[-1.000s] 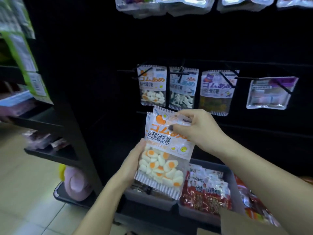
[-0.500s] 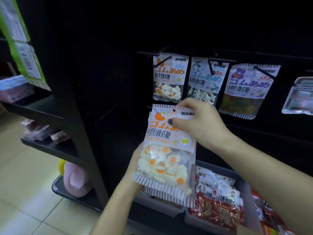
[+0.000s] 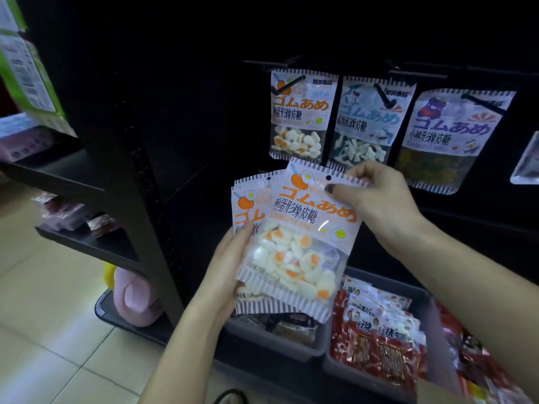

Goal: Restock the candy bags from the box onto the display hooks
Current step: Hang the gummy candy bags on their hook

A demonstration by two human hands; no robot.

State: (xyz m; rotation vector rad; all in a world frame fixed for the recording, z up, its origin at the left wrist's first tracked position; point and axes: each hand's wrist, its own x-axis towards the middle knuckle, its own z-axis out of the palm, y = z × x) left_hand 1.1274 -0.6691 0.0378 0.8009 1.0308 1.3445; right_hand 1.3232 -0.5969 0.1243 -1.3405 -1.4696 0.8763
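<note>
- Display rack w/ hanging egg-gummy bag sat larger and lower in view than a sec before; person had closed in, so hooking looked imminent.
- Top egg bag had fanned off the stack vs. half a sec earlier; 2nd bag now peeked out behind it at left. Judged: one bag being separated for the hook.
- Left hand cupped the stack's lower left edge, fingers behind, thumb on front.
- Right hand pinched top bag's header strip, thumb by the hang hole; held below the matching hook, not on it yet.
</note>
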